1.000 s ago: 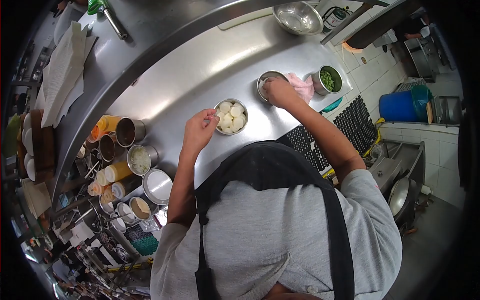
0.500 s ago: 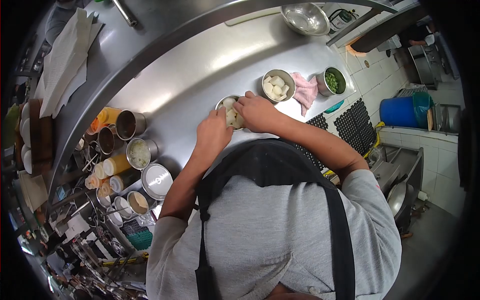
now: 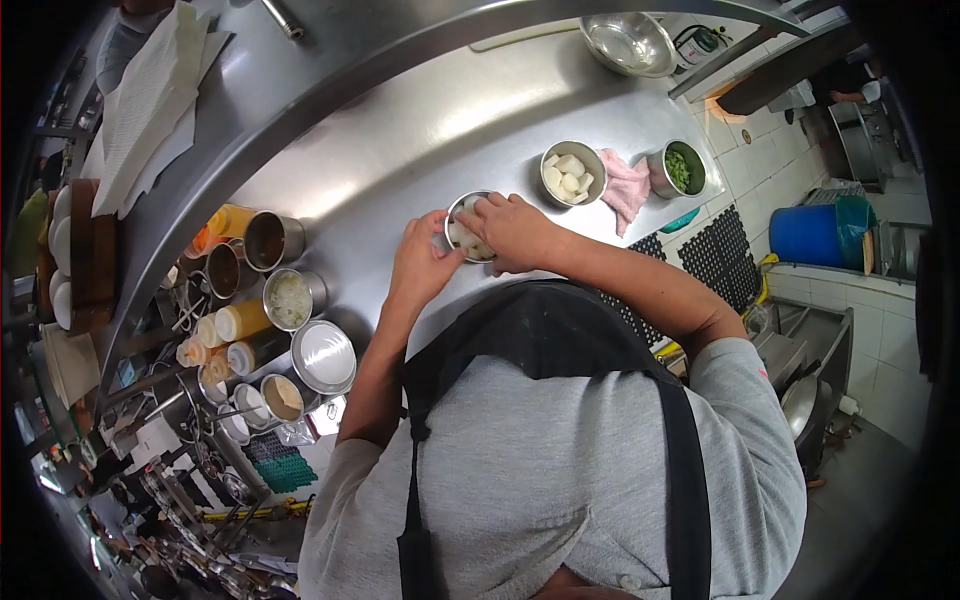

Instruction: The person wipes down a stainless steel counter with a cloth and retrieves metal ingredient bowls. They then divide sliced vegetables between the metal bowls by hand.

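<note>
In the head view, a small round metal pot [image 3: 461, 205] of pale white chunks [image 3: 466, 238] stands on the steel counter in front of me. My left hand [image 3: 424, 258] curves round its left side, thumb and fingers against the wall near the rim. Over the pot's right side reaches my right hand [image 3: 515, 232], its fingers stretched out and lying on the chunks. It hides part of the contents and rim. To the right is a second metal pot [image 3: 602, 187], holding larger white pieces [image 3: 569, 178].
A pink cloth [image 3: 627, 190] lies between the second pot and a metal pot of chopped greens [image 3: 679, 172]. At left are squeeze bottles [image 3: 240, 320], a pot of chopped white pieces [image 3: 290, 299] and a lid [image 3: 324, 356]. A steel shelf [image 3: 330, 65] crosses above; a metal bowl [image 3: 629, 45] sits behind.
My left hand has shifted from the pot's top edge to its left side, its fingers further apart. My right fingers have spread over the chunks, which now lie lower in the pot.
</note>
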